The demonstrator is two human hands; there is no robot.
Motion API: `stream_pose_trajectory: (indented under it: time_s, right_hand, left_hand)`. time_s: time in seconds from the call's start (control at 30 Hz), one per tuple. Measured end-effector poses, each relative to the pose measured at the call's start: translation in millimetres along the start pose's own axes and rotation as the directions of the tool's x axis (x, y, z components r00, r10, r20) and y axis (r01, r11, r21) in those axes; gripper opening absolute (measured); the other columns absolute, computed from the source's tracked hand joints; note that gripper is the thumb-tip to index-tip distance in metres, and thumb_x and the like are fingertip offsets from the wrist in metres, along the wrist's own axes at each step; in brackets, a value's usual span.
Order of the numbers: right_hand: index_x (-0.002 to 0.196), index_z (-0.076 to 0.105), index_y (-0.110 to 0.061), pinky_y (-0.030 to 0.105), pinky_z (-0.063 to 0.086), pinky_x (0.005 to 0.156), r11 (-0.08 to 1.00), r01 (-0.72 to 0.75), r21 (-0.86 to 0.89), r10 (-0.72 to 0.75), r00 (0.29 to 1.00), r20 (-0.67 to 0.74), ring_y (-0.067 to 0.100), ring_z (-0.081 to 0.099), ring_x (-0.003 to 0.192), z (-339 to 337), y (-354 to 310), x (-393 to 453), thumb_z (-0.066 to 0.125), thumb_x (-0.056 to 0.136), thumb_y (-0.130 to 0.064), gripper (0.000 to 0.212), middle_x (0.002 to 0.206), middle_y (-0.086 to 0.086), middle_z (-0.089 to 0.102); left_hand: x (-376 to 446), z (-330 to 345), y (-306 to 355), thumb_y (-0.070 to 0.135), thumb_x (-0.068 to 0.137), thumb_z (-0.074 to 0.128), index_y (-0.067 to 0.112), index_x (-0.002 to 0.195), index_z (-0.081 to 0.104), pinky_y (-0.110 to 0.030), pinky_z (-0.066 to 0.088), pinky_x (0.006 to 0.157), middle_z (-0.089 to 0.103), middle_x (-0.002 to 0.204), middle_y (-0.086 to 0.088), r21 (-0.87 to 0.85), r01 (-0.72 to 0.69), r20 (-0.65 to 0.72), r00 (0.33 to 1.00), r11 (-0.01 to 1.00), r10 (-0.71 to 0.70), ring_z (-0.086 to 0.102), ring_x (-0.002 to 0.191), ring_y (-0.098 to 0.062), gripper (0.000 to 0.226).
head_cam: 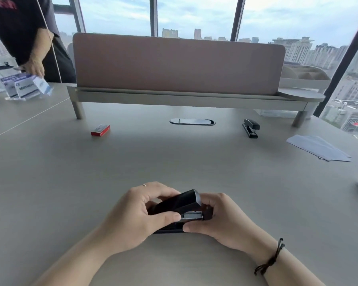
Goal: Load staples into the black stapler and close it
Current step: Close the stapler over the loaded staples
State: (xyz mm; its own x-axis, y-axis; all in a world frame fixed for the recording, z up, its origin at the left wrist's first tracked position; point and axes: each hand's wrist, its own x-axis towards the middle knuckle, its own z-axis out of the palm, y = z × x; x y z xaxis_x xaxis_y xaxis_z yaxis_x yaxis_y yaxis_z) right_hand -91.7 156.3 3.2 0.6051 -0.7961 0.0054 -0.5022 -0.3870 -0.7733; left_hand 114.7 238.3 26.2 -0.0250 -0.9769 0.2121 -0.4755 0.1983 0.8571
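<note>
Nearest us, both hands are wrapped around the black stapler (180, 207), which rests low on the counter (70, 182) at the near centre. Our left hand (139, 211) grasps the rear and lid, thumb pressed along the side; our right hand (219, 217) clasps the front end, thumb under the metal staple channel (191, 215). The lid is tilted up, so the stapler is not closed.

We judge the main risk to be a pinch: if the lid snaps down while the right thumb sits by the channel, skin could be caught. A strip seated crooked could also jam the channel, and pressing unevenly might slide the base across the smooth counter.

We cannot tell whether staples already lie in the channel; it shows only as a pale metal strip. The stapler's base and the right fingers are mostly hidden.

Farther off, the red staple box (100, 130) lies far left, well apart from our hands, so fetching a strip would mean letting go with one hand. A second stapler (251, 128) stands far right, with some paper sheets (318, 148) beyond it.
</note>
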Motion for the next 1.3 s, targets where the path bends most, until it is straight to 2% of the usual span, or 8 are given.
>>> stream_pose_trajectory:
  time_s: [0.07,0.2,0.33,0.5,0.7,0.83,1.03,1.3]
  right_hand:
    - [0.099,0.072,-0.029,0.049,0.06,0.078,1.0,0.013,0.022,-0.013,1.0,0.007,0.028,0.073,0.085,0,1,-1,0.081,0.064,-0.043,0.039,0.092,0.004,0.078]
    - [0.091,0.067,-0.028,0.042,0.053,0.063,1.0,-0.006,0.014,0.006,1.0,-0.023,0.025,0.067,0.071,-3,-2,-1,0.085,0.065,-0.036,0.032,0.085,0.006,0.074]
    - [0.096,0.064,-0.033,0.037,0.057,0.069,0.999,0.011,0.052,-0.01,1.0,-0.006,0.016,0.07,0.071,-6,-6,-4,0.088,0.066,-0.029,0.039,0.087,0.0,0.075]
    - [0.109,0.057,-0.041,0.039,0.055,0.085,0.983,0.063,0.173,-0.066,0.998,0.009,0.022,0.073,0.085,-22,-7,-13,0.084,0.071,-0.048,0.047,0.089,0.005,0.074]
    - [0.094,0.062,-0.026,0.027,0.045,0.067,0.985,0.083,0.15,-0.083,0.997,-0.005,0.029,0.068,0.073,-24,-9,-14,0.078,0.082,-0.041,0.024,0.08,0.0,0.076]
    - [0.092,0.064,-0.019,0.01,0.04,0.059,0.986,0.067,0.153,-0.069,0.998,0.011,0.008,0.061,0.06,-27,-11,-15,0.08,0.083,-0.031,0.022,0.071,-0.008,0.074]
    - [0.089,0.066,-0.021,0.018,0.047,0.066,0.987,0.05,0.155,-0.051,0.999,0.002,0.025,0.072,0.081,-26,-9,-13,0.082,0.081,-0.028,0.02,0.085,0.003,0.079]
    - [0.089,0.066,-0.021,0.018,0.043,0.064,0.982,0.061,0.177,-0.063,0.998,0.005,0.028,0.069,0.078,-25,-9,-13,0.082,0.081,-0.03,0.02,0.075,-0.001,0.075]
  left_hand:
    - [0,5,-2,0.022,0.077,0.082,0.035,0.105,0.075,-0.026,0.054,0.083,0.074,0.104,0.015,0.048,-0.013,-0.001,1.0,0.999,0.013,0.071,0.087,-0.008,0.032]
    - [-2,9,-5,0.014,0.079,0.084,0.035,0.105,0.076,-0.019,0.053,0.082,0.072,0.105,0.016,0.082,-0.027,-0.026,0.999,0.996,0.029,0.071,0.092,-0.009,0.034]
    - [-4,13,-8,0.014,0.077,0.086,0.036,0.104,0.076,-0.01,0.048,0.081,0.072,0.103,0.017,0.117,-0.044,-0.035,0.998,0.992,0.048,0.069,0.098,-0.006,0.036]
    - [-7,12,-14,0.021,0.077,0.086,0.035,0.105,0.075,-0.013,0.05,0.081,0.073,0.102,0.016,0.143,-0.012,-0.059,0.998,0.99,0.021,0.069,0.1,-0.006,0.033]
    - [-9,13,-16,0.024,0.079,0.084,0.039,0.102,0.073,-0.011,0.048,0.073,0.071,0.1,0.015,0.175,-0.007,-0.043,0.999,0.985,0.015,0.067,0.096,-0.008,0.029]
    - [-9,13,-15,0.027,0.081,0.082,0.04,0.101,0.072,-0.012,0.048,0.071,0.069,0.099,0.014,0.193,-0.013,-0.025,1.0,0.981,0.019,0.066,0.094,-0.009,0.026]
    - [-8,14,-15,0.028,0.081,0.082,0.04,0.101,0.072,-0.009,0.044,0.067,0.066,0.1,0.016,0.201,-0.018,-0.01,1.0,0.979,0.02,0.065,0.091,-0.008,0.025]
    - [-8,14,-16,0.027,0.081,0.081,0.039,0.101,0.073,-0.007,0.043,0.068,0.068,0.1,0.017,0.186,-0.012,-0.011,1.0,0.982,0.014,0.065,0.093,-0.006,0.024]
